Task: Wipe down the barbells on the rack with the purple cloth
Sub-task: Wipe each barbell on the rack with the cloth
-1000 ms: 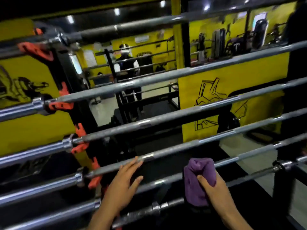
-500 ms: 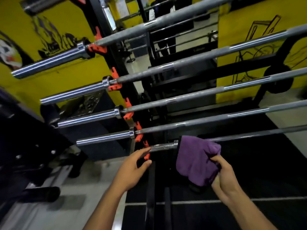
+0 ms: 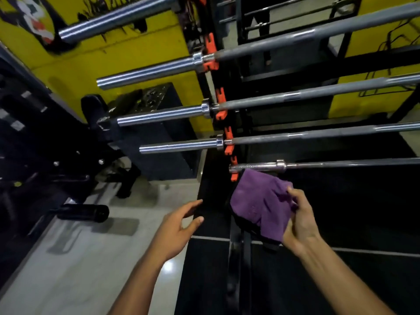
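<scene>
**Cloth loose beneath the lowest bar**

Right hand (image 3: 300, 226) pinches the purple cloth (image 3: 261, 205) by one edge, its top corner just under the short sleeve of the lowest barbell (image 3: 256, 167) at the rack's (image 3: 229, 142) left upright. Left hand (image 3: 179, 226) hovers spread, holding nothing. The risk: a loose, hanging cloth could snag on the orange hook (image 3: 234, 176) or slip from that light pinch mid-wipe.

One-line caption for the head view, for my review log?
Right hand holds a crumpled purple cloth just below the lowest steel barbell on the orange-hooked black rack; left hand open, empty.
</scene>
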Action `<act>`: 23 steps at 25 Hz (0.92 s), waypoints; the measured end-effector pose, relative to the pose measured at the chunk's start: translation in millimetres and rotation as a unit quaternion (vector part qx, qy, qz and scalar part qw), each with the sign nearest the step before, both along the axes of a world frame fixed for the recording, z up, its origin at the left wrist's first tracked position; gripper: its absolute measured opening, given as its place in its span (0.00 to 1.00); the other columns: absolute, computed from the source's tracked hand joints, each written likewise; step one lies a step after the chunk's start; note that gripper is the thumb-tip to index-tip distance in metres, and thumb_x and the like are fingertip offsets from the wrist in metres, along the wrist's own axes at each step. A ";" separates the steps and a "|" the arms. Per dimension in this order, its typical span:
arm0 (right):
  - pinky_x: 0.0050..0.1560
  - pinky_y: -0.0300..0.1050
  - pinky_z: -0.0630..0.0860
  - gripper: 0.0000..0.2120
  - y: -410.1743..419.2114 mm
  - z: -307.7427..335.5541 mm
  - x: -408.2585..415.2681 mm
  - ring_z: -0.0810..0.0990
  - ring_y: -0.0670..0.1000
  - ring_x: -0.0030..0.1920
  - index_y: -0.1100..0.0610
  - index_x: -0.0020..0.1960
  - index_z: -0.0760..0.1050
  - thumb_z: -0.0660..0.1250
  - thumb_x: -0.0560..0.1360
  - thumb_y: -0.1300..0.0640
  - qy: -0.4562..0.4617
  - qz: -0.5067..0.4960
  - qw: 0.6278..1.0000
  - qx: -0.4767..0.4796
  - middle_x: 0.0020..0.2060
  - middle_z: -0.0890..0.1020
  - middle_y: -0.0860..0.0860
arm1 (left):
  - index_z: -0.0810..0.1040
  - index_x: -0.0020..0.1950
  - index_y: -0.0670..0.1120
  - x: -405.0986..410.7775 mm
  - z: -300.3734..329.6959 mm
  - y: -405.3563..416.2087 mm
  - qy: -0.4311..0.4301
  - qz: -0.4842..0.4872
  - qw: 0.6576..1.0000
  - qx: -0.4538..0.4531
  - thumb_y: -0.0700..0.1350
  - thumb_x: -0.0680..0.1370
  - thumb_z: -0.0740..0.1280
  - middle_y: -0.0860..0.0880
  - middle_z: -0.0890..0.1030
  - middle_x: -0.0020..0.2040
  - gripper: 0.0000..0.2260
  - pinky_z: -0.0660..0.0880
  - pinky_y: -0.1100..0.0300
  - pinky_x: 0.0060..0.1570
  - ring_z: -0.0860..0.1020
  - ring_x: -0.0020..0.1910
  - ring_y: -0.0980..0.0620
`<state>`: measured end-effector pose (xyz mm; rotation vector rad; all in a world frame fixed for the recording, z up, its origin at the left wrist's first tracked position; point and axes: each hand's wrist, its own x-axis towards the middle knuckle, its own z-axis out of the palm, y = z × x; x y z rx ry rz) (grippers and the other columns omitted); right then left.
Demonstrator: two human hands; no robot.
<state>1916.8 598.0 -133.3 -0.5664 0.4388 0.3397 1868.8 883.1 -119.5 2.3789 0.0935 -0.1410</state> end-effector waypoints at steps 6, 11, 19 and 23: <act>0.63 0.57 0.76 0.23 143.0 -16.1 -62.6 0.83 0.58 0.56 0.59 0.55 0.83 0.67 0.76 0.40 0.019 0.060 0.998 0.032 0.54 0.84 0.59 | 0.75 0.67 0.65 -35.9 -23.7 112.3 0.057 0.012 0.977 -0.204 0.61 0.78 0.66 0.65 0.79 0.62 0.17 0.73 0.65 0.63 0.76 0.62 0.68; 0.47 0.50 0.83 0.19 266.3 -6.3 -98.9 0.85 0.56 0.45 0.64 0.56 0.83 0.73 0.64 0.64 -0.021 0.158 0.984 -0.078 0.47 0.85 0.60 | 0.72 0.61 0.68 -50.2 -5.7 202.2 0.112 -0.033 0.947 -0.300 0.64 0.73 0.71 0.67 0.78 0.60 0.19 0.75 0.69 0.55 0.77 0.57 0.70; 0.56 0.47 0.79 0.30 307.4 32.3 -82.0 0.81 0.55 0.57 0.54 0.66 0.78 0.68 0.63 0.64 -0.243 0.293 0.870 -0.312 0.61 0.81 0.61 | 0.69 0.64 0.65 -41.2 31.8 268.8 0.110 -0.098 0.930 -0.338 0.50 0.72 0.78 0.59 0.79 0.60 0.26 0.81 0.56 0.52 0.81 0.57 0.60; 0.57 0.43 0.76 0.20 292.0 39.9 -86.9 0.81 0.51 0.56 0.54 0.62 0.76 0.69 0.72 0.67 -0.306 0.228 0.788 -0.483 0.54 0.83 0.53 | 0.65 0.66 0.65 -38.6 41.3 250.7 0.061 -0.125 0.938 -0.318 0.42 0.73 0.77 0.52 0.79 0.62 0.31 0.80 0.51 0.57 0.81 0.59 0.54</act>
